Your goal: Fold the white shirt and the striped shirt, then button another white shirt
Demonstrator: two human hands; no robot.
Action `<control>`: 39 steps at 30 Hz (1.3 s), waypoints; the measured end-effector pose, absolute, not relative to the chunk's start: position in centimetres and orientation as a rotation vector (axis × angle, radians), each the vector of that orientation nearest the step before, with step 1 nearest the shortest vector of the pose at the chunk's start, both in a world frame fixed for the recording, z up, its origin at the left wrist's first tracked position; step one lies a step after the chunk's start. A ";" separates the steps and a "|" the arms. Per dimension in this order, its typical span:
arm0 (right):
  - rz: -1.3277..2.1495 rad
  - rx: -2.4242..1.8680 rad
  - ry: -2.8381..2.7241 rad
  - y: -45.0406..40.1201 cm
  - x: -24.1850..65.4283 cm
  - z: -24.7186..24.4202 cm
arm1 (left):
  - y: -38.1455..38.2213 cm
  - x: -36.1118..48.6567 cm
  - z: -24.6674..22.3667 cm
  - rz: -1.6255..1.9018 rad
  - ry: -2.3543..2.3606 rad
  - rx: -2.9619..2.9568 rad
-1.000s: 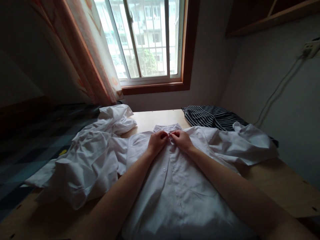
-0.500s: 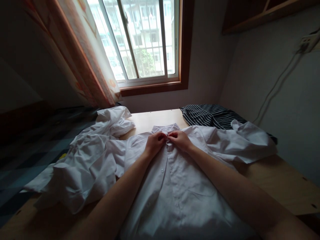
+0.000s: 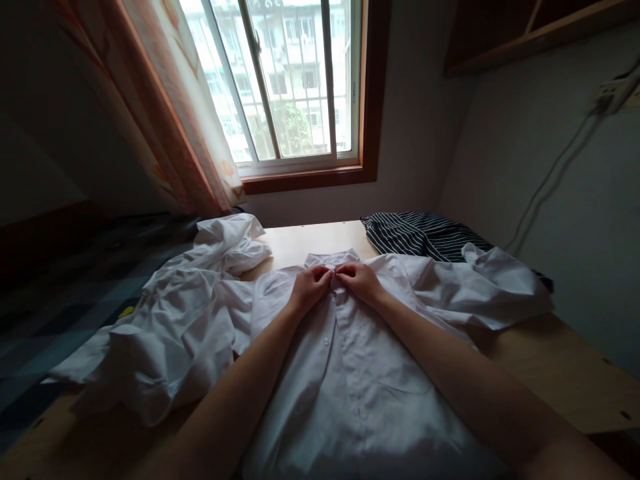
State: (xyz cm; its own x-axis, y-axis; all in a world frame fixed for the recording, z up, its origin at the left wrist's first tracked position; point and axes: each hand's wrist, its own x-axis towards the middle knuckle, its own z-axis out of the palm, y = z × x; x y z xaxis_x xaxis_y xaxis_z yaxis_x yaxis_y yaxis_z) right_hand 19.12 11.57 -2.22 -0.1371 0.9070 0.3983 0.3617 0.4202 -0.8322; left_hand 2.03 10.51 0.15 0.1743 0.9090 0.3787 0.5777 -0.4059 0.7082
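A white shirt [image 3: 390, 373] lies face up with its collar [image 3: 333, 257] away from me and its sleeves out to the sides. Just below the collar, my left hand [image 3: 313, 285] pinches the front edge of the shirt. Close beside it, my right hand [image 3: 357, 280] pinches the other front edge, and the fingertips of both almost meet. Whatever small part lies between the fingertips is hidden. Farther down, the fronts lie unfastened, and a small button [image 3: 326, 341] shows on the left one.
Crumpled white cloth [image 3: 170, 333] lies on the left of the wooden board [image 3: 315, 233]. Black-and-white striped cloth [image 3: 425, 233] is at the back right. Dark checked bedding [image 3: 45, 300] borders the left side. A window [image 3: 295, 87] with a curtain [image 3: 165, 113] stands behind.
Both hands stay at the same place below the collar, with only slight movement of the fingers. The whole view has shifted slightly.
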 end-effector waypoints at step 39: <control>0.514 -1.167 -1.777 11.4 18.2 -2.2 | 11.4 2.5 -0.6 1.154 1.509 1.902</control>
